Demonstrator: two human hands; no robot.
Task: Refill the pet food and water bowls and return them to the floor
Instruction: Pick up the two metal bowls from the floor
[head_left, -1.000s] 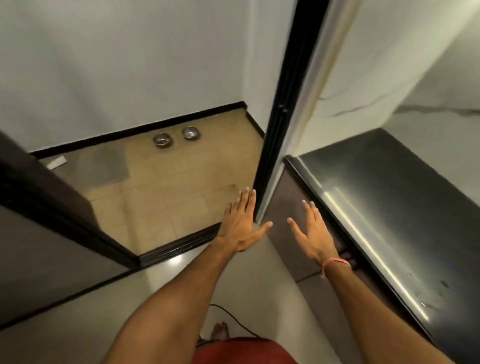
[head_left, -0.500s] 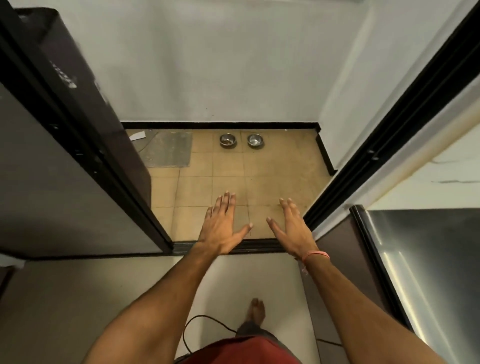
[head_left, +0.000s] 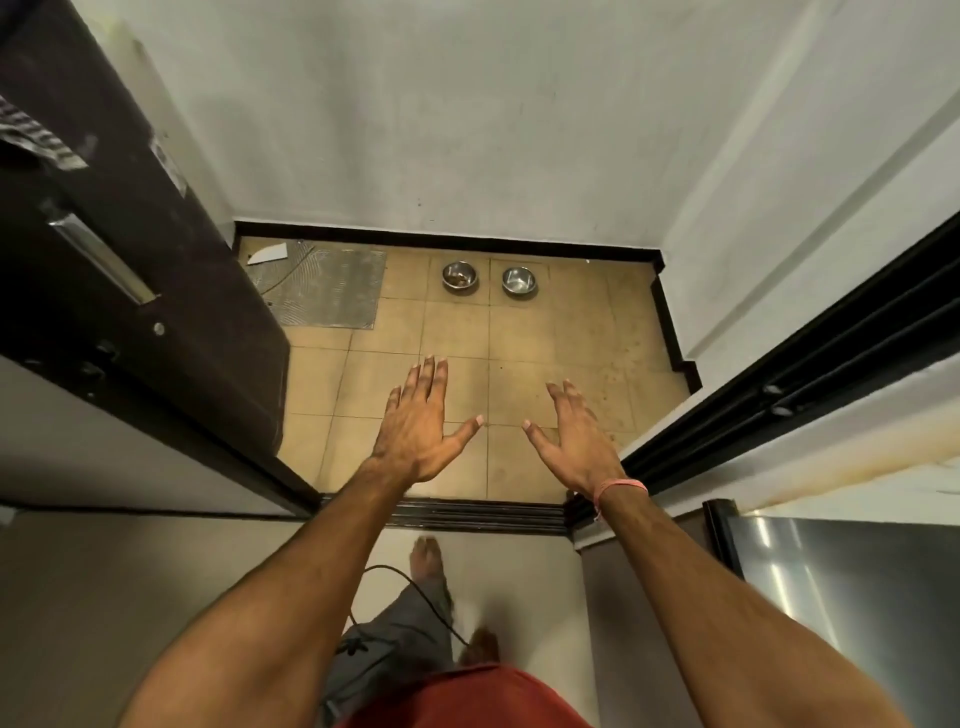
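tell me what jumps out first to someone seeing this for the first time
Two open hands, left hand and right hand, stretch forward, empty, over the doorway threshold. Beyond them, two steel pet bowls sit side by side on the tan tiles by the far wall, with a grey mat to their left.

I see two bowls side by side on the tiled floor (head_left: 545, 338), close to the far wall (head_left: 441, 114): the left bowl (head_left: 460, 276) holds something, perhaps leftover food, and the right bowl (head_left: 518, 281) sits just beside it, apart. Left of them a mat (head_left: 332, 286) lies in the far left corner. The open door (head_left: 130, 270) stands along the left. The threshold (head_left: 467, 514) runs between my feet and the tiles. My left hand (head_left: 418, 428) and right hand (head_left: 576, 436) hover spread above the near tiles, well short of the bowls.
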